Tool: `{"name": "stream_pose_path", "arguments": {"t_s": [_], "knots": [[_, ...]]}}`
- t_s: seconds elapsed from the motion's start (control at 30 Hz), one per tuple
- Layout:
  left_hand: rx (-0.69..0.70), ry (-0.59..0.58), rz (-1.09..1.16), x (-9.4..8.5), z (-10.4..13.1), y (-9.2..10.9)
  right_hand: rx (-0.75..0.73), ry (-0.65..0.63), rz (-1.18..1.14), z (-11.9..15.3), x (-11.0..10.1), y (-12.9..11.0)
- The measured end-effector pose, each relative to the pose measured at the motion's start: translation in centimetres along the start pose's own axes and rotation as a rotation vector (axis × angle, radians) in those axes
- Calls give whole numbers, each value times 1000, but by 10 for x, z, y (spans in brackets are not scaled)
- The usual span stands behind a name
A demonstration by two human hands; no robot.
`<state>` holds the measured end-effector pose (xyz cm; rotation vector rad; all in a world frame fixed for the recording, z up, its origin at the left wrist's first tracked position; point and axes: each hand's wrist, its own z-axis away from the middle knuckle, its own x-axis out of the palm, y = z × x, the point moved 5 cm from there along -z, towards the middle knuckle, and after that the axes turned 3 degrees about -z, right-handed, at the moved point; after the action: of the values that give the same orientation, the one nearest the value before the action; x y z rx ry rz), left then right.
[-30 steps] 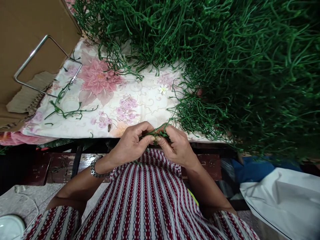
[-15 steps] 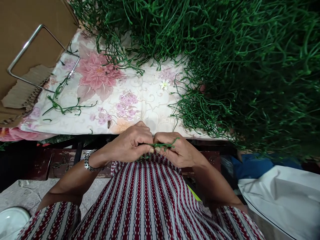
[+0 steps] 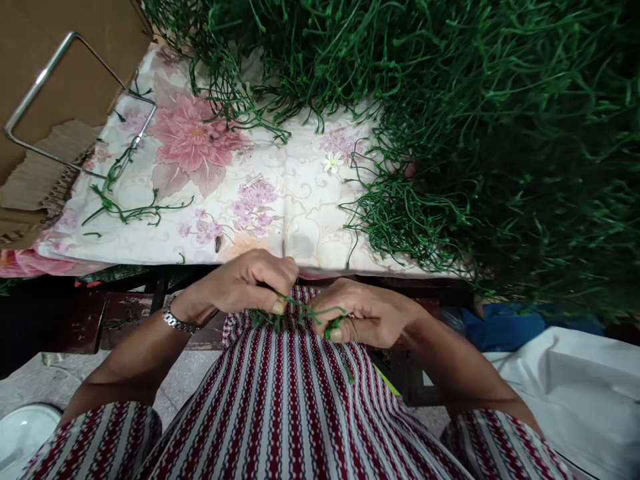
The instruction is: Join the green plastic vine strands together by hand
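Green plastic-looking stems stretch between my two hands, just beyond the table's near edge and above my striped shirt. My left hand pinches them between thumb and fingers. Closed round another part of the green stems is my right hand, a short way to the right and slightly lower. A loose piece hangs below the right hand. A big pile of similar green stems covers the back and right of the flowered tablecloth.
A cardboard box with a bent metal wire frame stands at the left. One green sprig lies on the cloth near it. White fabric is at the lower right, and a white round container at the lower left.
My hands, which were together, have moved apart; the right one is lower and turned. Green stems now span the gap between them, and more green shows at the right fingertips.
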<state>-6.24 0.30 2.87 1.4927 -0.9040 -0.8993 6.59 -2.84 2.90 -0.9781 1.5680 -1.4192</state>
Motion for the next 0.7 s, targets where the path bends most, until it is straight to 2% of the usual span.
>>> {"name": "stream_pose_path", "arguments": {"t_s": [0.13, 0.2, 0.3, 0.4, 0.53, 0.63, 0.7], "knots": [[-80, 199, -149, -11, 2, 1, 19, 355, 135, 13, -24, -4], [-102, 350, -184, -12, 0, -1, 22, 521, 115, 14, -30, -1], [-103, 636, -109, -10, -1, -8, 80, 776, -25, 12, -28, 14], [-63, 828, -30, -6, 0, -17, 133, 881, -91, 4, -16, 26], [19, 916, 54, -3, -3, -23, 114, 941, -35, -5, -8, 28], [-13, 883, 220, 2, -5, -30, 89, 1005, 19, -4, -10, 27], [-41, 846, 295, 4, -5, -32, 83, 983, 23, -3, -12, 28]]}}
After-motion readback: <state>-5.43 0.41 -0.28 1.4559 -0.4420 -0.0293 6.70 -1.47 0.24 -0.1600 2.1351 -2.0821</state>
